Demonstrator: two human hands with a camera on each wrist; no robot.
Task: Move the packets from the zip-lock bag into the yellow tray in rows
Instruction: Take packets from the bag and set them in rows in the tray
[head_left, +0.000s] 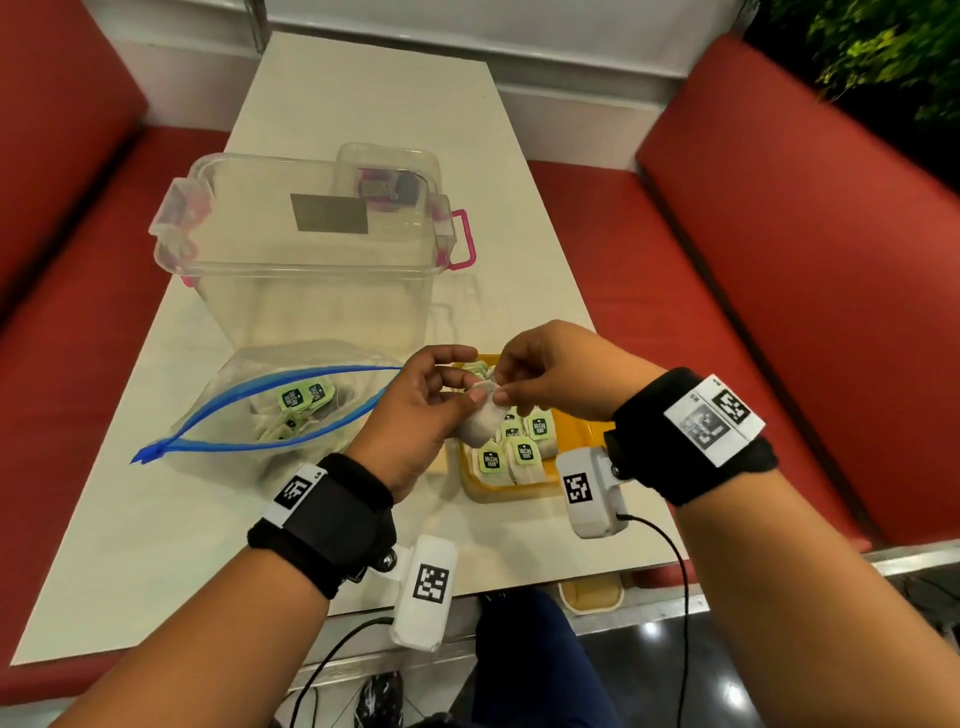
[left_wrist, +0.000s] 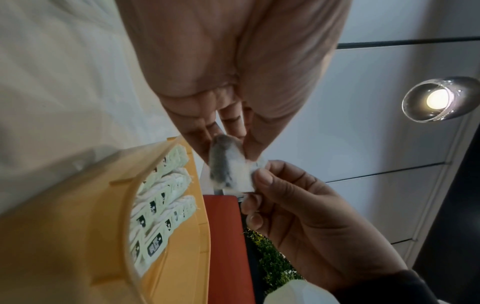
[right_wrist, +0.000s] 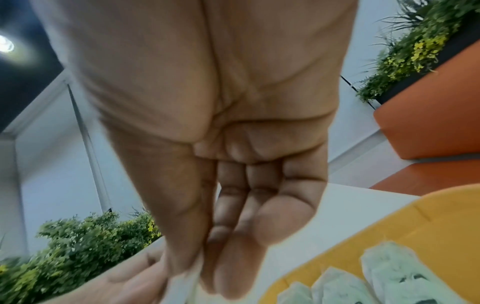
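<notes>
Both hands hold one white tea-bag packet (head_left: 482, 420) in the air just above the left end of the yellow tray (head_left: 574, 426). My left hand (head_left: 441, 395) pinches the packet (left_wrist: 225, 164) at its upper end. My right hand (head_left: 511, 384) pinches its edge between thumb and forefinger. Several packets with green tags (head_left: 511, 449) lie side by side in the tray (left_wrist: 85, 226). The open zip-lock bag (head_left: 270, 410) with a blue zip lies to the left and holds several more packets (head_left: 304, 397). The right wrist view shows packets (right_wrist: 389, 273) below my right hand (right_wrist: 202, 265).
A clear plastic storage box (head_left: 306, 249) with pink latches stands behind the bag, with a smaller clear container (head_left: 387, 176) behind it. The white table (head_left: 130, 530) runs between red bench seats (head_left: 753, 270). Its near edge is just below my wrists.
</notes>
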